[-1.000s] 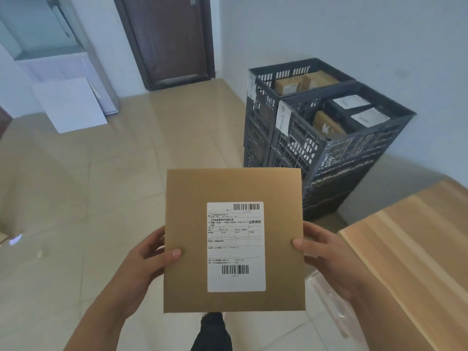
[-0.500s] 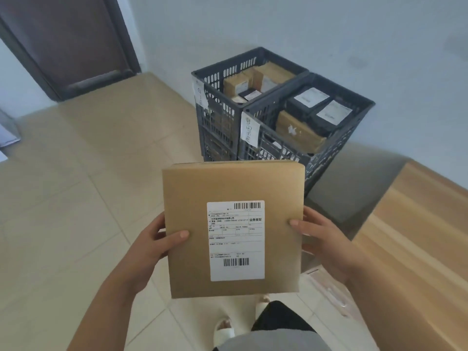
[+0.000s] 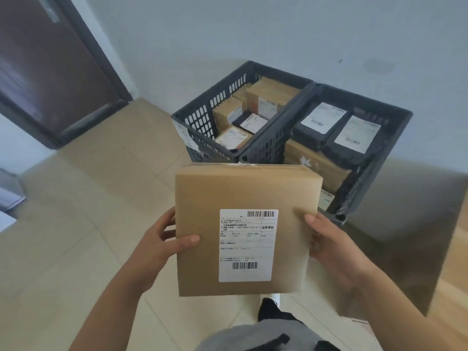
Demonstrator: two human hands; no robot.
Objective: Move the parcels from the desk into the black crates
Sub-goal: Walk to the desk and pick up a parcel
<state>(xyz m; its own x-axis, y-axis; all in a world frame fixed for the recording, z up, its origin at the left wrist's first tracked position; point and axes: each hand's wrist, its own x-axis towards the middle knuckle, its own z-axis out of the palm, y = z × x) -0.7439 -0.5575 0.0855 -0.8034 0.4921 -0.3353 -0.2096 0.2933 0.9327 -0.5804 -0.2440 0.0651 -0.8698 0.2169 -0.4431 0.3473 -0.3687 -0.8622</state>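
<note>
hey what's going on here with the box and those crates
A person holds a flat cardboard parcel in front of them, the left hand and right hand gripping its sides. It is not yet in either black crate by the wall; both already hold parcels.

A floor (image 3: 76,224) of pale beige tiles was seen across the lower part of the view. Two black crates (image 3: 278,138) were stood on it side by side, touching, beyond the hands and against the wall. A bench (image 3: 453,287) of light wood was stood on the floor to the right of the right hand (image 3: 336,252), only its corner being shown.
</note>
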